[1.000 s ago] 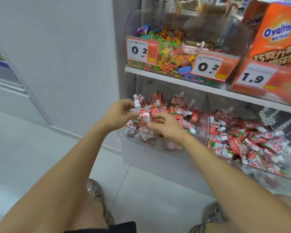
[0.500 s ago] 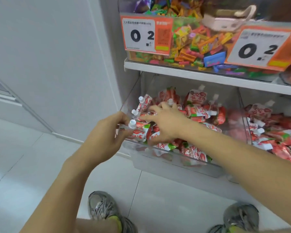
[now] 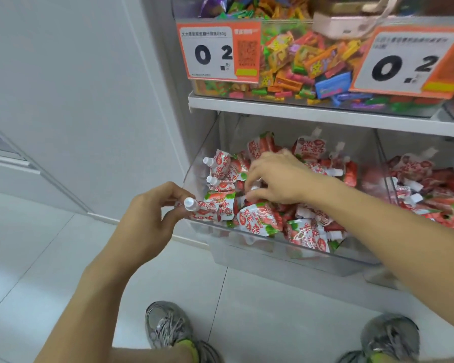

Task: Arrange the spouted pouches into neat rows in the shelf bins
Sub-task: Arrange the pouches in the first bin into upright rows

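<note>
A clear plastic bin point(image 3: 294, 254) on the lower shelf holds a loose heap of red-and-white spouted pouches point(image 3: 260, 218). My left hand point(image 3: 152, 218) is at the bin's front left corner, fingers shut on one pouch point(image 3: 215, 206) by its white cap, which lies sideways over the rim. My right hand point(image 3: 278, 179) reaches palm down into the heap, fingertips pinched on another pouch near the middle; what they hold is mostly hidden. Two pouches point(image 3: 219, 163) stand along the left wall with caps pointing left.
A second clear bin point(image 3: 385, 176) to the right holds more of the same pouches. The shelf above point(image 3: 312, 111) carries bins of colourful sweets with orange price tags point(image 3: 218, 51). A white wall panel stands at the left. My shoes point(image 3: 168, 326) are on the tiled floor below.
The view has drawn closer to the bin. My right hand has moved a little deeper and rightward into the heap. My left hand keeps its hold on the pouch at the front left corner.
</note>
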{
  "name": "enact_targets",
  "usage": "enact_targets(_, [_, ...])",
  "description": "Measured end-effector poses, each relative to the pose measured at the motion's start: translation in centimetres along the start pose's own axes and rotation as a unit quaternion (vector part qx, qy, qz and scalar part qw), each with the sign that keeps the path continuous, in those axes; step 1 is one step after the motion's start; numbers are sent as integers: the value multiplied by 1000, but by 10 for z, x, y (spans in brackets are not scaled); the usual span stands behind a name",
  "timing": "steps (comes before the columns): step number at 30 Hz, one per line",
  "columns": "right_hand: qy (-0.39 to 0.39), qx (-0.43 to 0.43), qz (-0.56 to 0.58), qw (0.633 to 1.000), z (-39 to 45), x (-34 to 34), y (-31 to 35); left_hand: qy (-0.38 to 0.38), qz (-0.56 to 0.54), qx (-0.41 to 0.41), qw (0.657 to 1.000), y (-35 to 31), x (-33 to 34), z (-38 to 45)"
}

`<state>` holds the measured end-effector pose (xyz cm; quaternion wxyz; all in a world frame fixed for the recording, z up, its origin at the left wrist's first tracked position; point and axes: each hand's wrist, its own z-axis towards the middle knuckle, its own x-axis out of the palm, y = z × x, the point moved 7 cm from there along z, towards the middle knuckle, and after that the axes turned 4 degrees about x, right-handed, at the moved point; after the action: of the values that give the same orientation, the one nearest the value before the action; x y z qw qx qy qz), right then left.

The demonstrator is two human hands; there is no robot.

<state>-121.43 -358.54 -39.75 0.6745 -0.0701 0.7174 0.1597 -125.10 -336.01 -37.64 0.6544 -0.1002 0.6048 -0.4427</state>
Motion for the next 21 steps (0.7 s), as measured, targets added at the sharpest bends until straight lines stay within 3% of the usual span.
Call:
enact_targets(6, [6, 114, -75, 991, -39, -41, -39, -6, -9, 0, 1000, -3, -2, -2])
enact_targets(9, [-31, 22, 43, 998, -24, -44, 0, -11, -21, -14, 1000, -1, -6, -1])
enact_targets(12, [43, -25, 131, 990, 8, -9, 35, -3, -36, -34, 999, 3, -9, -1])
enact_targets(15, [111, -16, 142, 983, 30, 29, 36, -1, -60, -38, 997, 4, -11, -2])
enact_targets(21, [108, -48, 114, 986, 32, 47, 28, 14, -64, -40, 997, 8, -12, 1])
